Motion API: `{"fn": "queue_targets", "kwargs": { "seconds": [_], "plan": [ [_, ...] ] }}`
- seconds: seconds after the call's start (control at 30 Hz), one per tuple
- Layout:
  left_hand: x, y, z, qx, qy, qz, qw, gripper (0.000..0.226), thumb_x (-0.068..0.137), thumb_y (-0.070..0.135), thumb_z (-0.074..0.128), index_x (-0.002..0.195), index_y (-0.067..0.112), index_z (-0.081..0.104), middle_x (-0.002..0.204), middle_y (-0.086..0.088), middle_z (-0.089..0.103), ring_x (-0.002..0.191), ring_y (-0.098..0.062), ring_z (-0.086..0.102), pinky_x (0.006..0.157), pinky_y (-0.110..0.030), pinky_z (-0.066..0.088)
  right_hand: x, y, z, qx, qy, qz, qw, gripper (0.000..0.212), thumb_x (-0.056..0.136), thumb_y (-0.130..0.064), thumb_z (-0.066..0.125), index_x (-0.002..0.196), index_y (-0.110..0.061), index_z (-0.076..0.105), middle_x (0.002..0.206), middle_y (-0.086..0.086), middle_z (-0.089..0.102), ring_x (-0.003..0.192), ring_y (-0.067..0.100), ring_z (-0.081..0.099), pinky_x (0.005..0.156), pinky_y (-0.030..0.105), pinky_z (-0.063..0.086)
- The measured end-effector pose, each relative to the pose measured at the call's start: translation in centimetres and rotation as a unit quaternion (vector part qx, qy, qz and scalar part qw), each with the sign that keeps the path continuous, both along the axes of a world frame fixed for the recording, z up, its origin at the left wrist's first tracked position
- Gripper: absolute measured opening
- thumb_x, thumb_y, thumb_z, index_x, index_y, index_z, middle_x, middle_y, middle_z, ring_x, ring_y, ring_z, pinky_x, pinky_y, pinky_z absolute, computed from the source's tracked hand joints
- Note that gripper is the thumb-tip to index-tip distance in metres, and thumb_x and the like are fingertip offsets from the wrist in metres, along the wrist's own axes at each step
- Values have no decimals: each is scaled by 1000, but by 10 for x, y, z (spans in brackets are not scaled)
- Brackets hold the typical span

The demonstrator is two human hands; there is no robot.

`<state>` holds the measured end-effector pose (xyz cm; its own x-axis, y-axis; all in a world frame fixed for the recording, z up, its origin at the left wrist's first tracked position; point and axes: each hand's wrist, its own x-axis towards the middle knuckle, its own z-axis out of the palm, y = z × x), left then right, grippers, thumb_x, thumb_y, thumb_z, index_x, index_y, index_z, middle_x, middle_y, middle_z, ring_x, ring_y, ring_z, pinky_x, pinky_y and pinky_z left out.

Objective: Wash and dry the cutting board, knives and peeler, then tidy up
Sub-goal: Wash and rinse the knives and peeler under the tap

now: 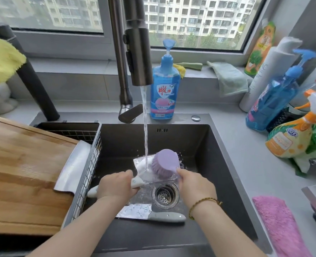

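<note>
My left hand [115, 185] grips the pale handle of a cleaver [143, 168], holding its blade flat over the dark sink [218, 164] under the running water [145, 130]. My right hand [194, 186] holds a purple scrubbing brush [165, 163] pressed against that blade. A second cleaver [149, 213] with a grey handle lies wet on the sink floor between my forearms. A third cleaver blade [73, 164] rests on the wooden cutting board [23, 173], which lies across the wire rack at the sink's left. I see no peeler.
The tall faucet [137, 52] stands at the back with a blue dish soap bottle [164, 89] beside it. Spray bottles [290, 138] crowd the right counter. A pink cloth [281, 225] lies front right, a green cloth [229, 78] on the sill, a yellow cloth [1, 58] at far left. The drain strainer [165, 195] is open.
</note>
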<state>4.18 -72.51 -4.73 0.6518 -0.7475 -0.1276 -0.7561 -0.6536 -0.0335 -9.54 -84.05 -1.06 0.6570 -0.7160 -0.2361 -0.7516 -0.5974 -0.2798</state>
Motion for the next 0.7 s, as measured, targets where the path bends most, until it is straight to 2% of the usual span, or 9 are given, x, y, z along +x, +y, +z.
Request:
{"fn": "queue_targets", "kwargs": {
  "seconds": [0.07,0.13,0.2,0.23,0.33,0.47,0.6,0.7],
  "plan": [
    [0,-3,-2,-6,16,18,1000,22,90,45,46,81,28,35,108,7,63,102,-14,60,66,-24,30,4,17,-3,6,-17,47,999,42,95,-14,34,123,-44,44,113,0,62,100,25,60,67,27,35],
    [1,-3,-4,-10,25,30,999,10,90,38,47,93,29,44,108,7,63,102,-14,59,67,-24,31,2,4,-1,-5,-18,19,1000,42,95,-15,34,124,-45,44,112,0,63,100,26,60,67,27,34],
    [2,-4,-2,-5,26,43,999,17,90,33,47,106,26,50,105,8,61,102,-15,59,68,-24,32,-3,-12,-1,-19,-3,-31,999,41,96,-17,34,125,-45,43,111,0,64,100,25,61,68,27,38],
    [3,-5,-4,-7,28,48,998,20,90,32,46,108,25,51,100,8,59,101,-15,59,68,-24,32,-4,-11,0,-21,4,-24,999,43,96,-16,33,127,-46,41,112,0,64,100,25,61,68,27,38],
    [4,-9,-4,-14,45,78,996,21,89,31,47,109,26,52,97,7,60,99,-16,59,68,-25,34,-6,15,-7,-14,-11,46,999,52,97,-13,31,132,-52,30,110,1,62,96,25,61,65,27,35],
    [0,-12,-4,-12,73,83,994,23,86,28,49,109,28,54,105,7,63,101,-16,59,69,-24,34,-10,-10,-9,-20,-6,-30,999,44,97,-16,32,127,-48,39,109,0,63,89,27,59,65,25,34],
    [-4,-15,-6,-19,104,90,990,24,85,32,52,108,29,57,107,6,63,103,-17,58,70,-23,34,-7,16,-14,-16,-10,50,999,53,98,-15,30,136,-52,24,114,1,59,99,25,61,66,26,32],
    [-1,-13,-5,-22,99,89,991,25,85,32,51,109,31,57,107,7,63,103,-17,58,70,-22,34,-13,-7,-16,-36,7,-13,999,49,99,-18,28,136,-50,25,116,1,59,99,25,61,64,25,32]
  ]
}}
